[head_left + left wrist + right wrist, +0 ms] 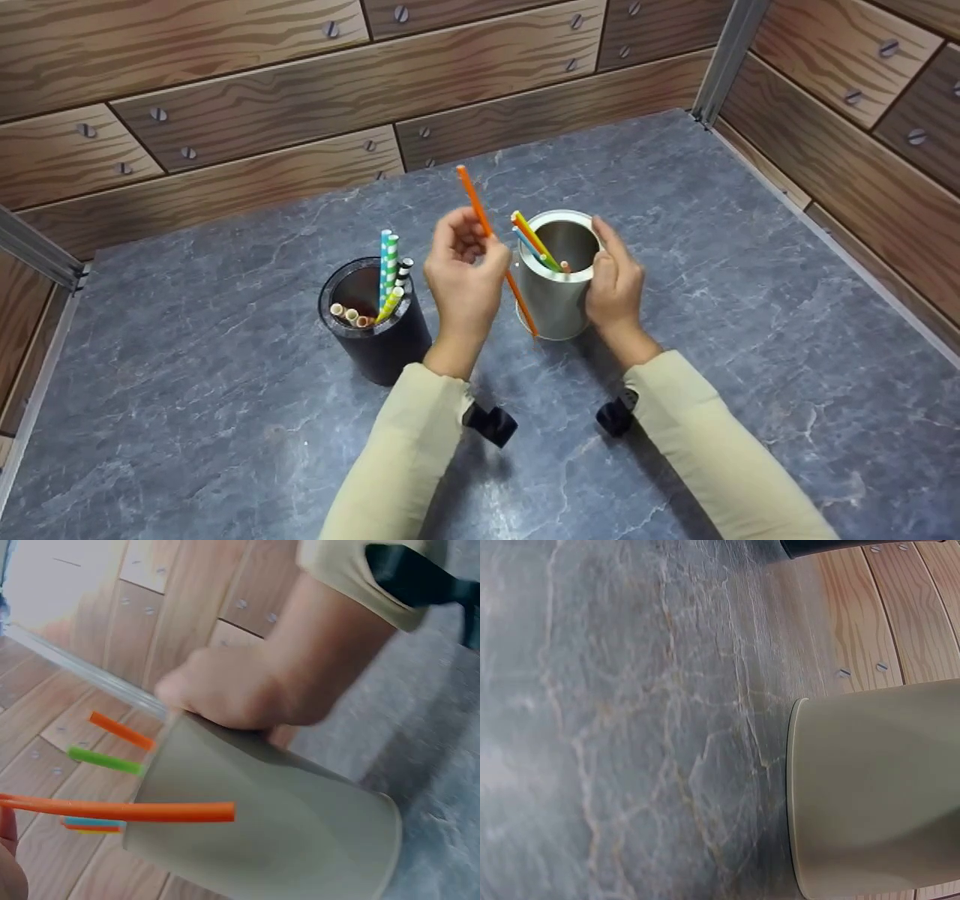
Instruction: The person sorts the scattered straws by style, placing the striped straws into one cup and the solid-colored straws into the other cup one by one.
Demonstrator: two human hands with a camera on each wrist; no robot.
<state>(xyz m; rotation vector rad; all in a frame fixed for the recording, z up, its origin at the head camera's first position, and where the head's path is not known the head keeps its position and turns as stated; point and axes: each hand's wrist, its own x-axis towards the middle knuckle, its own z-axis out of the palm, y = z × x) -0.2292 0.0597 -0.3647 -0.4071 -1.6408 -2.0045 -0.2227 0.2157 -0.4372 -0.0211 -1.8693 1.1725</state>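
Observation:
Between the thumb and fingers of my left hand (466, 289) is a slim orange straw (474, 199), slanting in front of the pale grey cylindrical cup (555, 307). In the left wrist view the straw's lower end (195, 811) is outside the cup, across its side; whether they touch I cannot tell. My right hand (619, 289) grips the cup near its rim on the right side. Several colored straws (531, 236) lean inside the cup, their lower ends hidden. The right wrist view shows the cup's side (877, 787) but no hand.
A black cylindrical holder (382, 349) with several striped and plain paper straws (388, 262) stands left of my left hand. The grey marbled tabletop (210, 390) is bordered by wood-patterned walls (300, 97) at the back and sides.

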